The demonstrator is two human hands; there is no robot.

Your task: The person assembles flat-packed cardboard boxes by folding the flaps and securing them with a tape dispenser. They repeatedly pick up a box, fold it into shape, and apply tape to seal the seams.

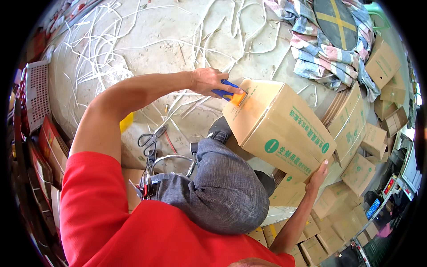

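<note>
My left hand (208, 82) is closed around a blue-and-orange hand tool (229, 92); its exact kind is unclear. The tool's orange end rests against the end face of a brown cardboard carton (284, 127) with green printing. The carton is tilted above my legs, towards the right. At its lower right corner, my right hand (316, 177) grips the carton, with the thumb along the edge and the other fingers largely hidden. Left of my knee is a pair of dark-handled scissors (149, 141), beside a curved metal ring (171, 157).
Flattened cartons (349, 120) lean just right of the held carton, and more boxes (331, 222) crowd the lower right. White strapping (162, 41) lies tangled across the floor. A striped cloth (307, 51) is heaped at the far right; a white plastic crate (38, 93) stands left.
</note>
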